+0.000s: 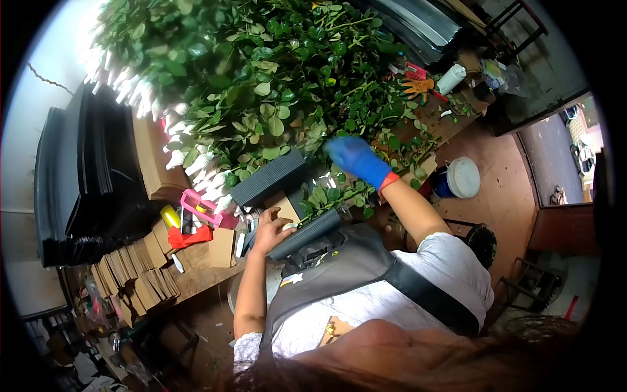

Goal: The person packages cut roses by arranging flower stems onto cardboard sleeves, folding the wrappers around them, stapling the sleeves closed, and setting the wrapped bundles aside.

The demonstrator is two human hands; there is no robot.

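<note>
My left hand (pixel 269 232) is bare, with its thumb and a finger closed about the pale head of a rose (pixel 290 226). The rose's leafy stem (pixel 321 198) stretches right across an open corrugated dark wrap, between its upper flap (pixel 270 178) and its lower flap (pixel 305 235) near my apron. My right hand (pixel 358 159) wears a blue glove with a red cuff. It is over the leaves right of the upper flap; its fingers are blurred, so their grip is unclear. A large heap of leafy roses (pixel 261 85) covers the table behind, with white-sleeved heads (pixel 145 95) facing left.
Black sheets (pixel 88 150) stand at the left. Cardboard pieces (pixel 134 264), a pink holder (pixel 204 208) and a red cloth (pixel 189 236) lie on the table's left part. At the right are an orange glove (pixel 417 87), a white bottle (pixel 450 78) and a floor bucket (pixel 463 178).
</note>
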